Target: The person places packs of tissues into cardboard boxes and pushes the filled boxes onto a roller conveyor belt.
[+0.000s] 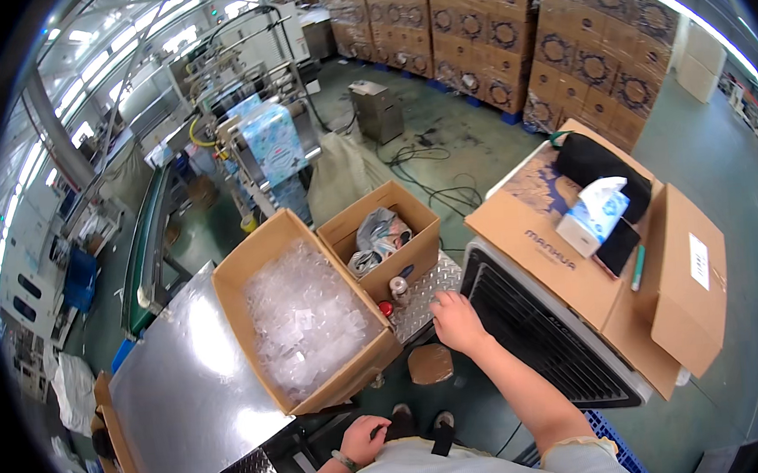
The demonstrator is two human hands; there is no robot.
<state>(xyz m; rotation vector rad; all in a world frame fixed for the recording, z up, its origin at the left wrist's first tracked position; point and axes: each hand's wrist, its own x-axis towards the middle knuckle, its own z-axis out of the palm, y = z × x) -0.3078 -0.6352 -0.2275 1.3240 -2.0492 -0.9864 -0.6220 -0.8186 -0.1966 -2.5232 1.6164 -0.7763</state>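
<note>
2 hands: right hand (457, 321) on checker plate (427, 299).

The right hand (457, 321) lies flat, fingers spread, on the edge of a ribbed metal plate (427, 296), just beside a small bottle (398, 288) with a red cap near it. The left hand (364, 439) rests low against the person's lap. A large open carton (249, 267) of clear plastic packets sits on the shiny steel desk (182, 373), touching a smaller open box (415, 251) holding crumpled bags.
</note>
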